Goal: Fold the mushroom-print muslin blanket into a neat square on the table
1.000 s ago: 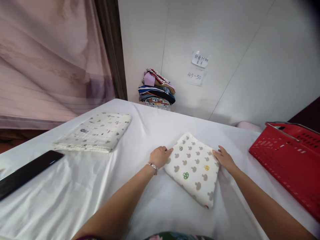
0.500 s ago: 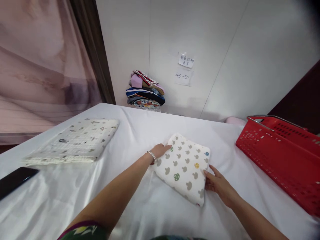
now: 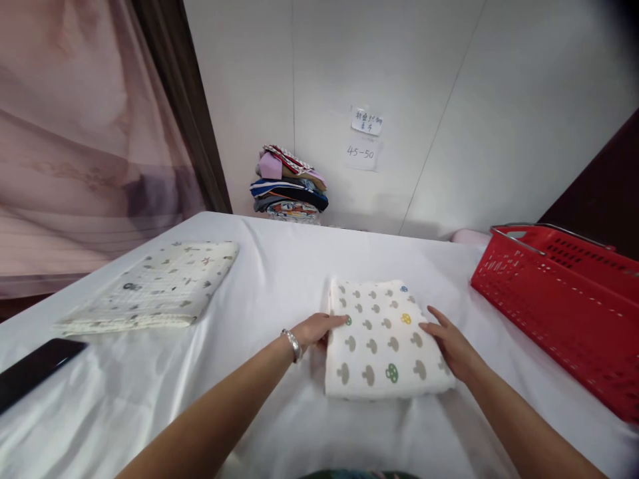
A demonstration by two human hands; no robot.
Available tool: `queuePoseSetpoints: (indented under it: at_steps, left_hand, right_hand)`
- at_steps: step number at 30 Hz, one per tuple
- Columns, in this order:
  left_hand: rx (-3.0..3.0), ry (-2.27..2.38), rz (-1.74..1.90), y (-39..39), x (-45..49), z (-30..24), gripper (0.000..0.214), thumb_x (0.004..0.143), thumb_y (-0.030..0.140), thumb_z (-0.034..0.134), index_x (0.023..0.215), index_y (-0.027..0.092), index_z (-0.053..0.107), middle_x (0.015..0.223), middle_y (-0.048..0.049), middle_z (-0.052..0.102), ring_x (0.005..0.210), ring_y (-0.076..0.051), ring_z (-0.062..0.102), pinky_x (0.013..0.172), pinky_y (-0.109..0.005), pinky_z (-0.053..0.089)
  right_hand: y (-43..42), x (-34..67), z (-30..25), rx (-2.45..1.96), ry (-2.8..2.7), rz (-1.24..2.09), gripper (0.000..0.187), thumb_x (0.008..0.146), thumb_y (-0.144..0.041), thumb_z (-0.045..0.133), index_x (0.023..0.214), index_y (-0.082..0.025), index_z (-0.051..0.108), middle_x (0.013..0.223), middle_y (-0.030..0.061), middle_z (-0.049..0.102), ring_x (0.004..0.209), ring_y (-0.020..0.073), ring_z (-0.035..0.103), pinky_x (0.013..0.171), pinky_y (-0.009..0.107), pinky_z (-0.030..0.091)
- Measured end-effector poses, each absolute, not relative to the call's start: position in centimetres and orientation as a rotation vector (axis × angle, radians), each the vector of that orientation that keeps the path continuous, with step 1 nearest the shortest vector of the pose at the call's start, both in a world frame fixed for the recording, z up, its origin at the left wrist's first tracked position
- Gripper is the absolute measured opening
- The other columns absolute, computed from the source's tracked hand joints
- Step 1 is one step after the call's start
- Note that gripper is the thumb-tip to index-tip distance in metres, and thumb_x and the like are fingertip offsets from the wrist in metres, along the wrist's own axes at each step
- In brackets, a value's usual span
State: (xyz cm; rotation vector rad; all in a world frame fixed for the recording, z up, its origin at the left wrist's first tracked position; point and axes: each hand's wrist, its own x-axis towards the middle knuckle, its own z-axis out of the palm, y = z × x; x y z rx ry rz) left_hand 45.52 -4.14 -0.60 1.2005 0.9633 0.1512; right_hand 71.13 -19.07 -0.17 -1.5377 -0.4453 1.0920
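Note:
A folded white cloth (image 3: 379, 339) with a mushroom print lies between my two hands, its near edge roughly square to me. My left hand (image 3: 319, 330), with a silver bracelet at the wrist, grips its left edge, thumb on top and fingers hidden beneath or behind the edge. On the opposite side my right hand (image 3: 449, 342) holds the right edge, thumb over the top surface and the other fingers partly hidden. Farther left, a second folded cloth (image 3: 160, 283), cream with small printed figures, rests flat, touched by neither hand.
A white sheet (image 3: 279, 266) covers the table. At the right stands a red plastic basket (image 3: 559, 313) with metal handles. A black phone (image 3: 37, 369) lies at the left edge. Against the wall sits a stack of folded fabrics (image 3: 290, 186), with paper notes (image 3: 363, 143) beside it.
The mushroom-print cloth has turned so its sides line up with me, and has come slightly nearer and to the right. Both hands moved with it, keeping to its edges.

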Motion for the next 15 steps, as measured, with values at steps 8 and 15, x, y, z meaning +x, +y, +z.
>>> queuePoseSetpoints:
  at_steps: [8,15]
  left_hand:
    - [1.016,0.956,0.262,-5.1,45.4,-1.4,0.047,0.065,0.051,0.065,0.090,0.011,0.062,0.090,-0.0109,0.066,0.071,-0.019,0.061,0.063,-0.028,0.048]
    - [1.212,0.968,0.504,-7.0,47.0,0.9,0.037,0.066,0.047,0.065,0.082,0.015,0.054,0.078,-0.0028,0.060,0.064,-0.013,0.055,0.054,-0.023,0.041]
  right_hand:
    - [-19.6,70.6,-0.4,-1.571,-0.409,1.225,0.099,0.066,-0.037,0.074,0.142,-0.027,0.011,0.112,0.0110,0.060,0.086,0.0256,0.064,0.075,0.041,0.053]
    - [-18.2,71.3,1.9,-1.871,-0.883,0.892,0.085,0.075,-0.035,0.061,0.143,-0.030,0.009,0.112,0.0082,0.059,0.084,0.0220,0.063,0.073,0.035,0.051]
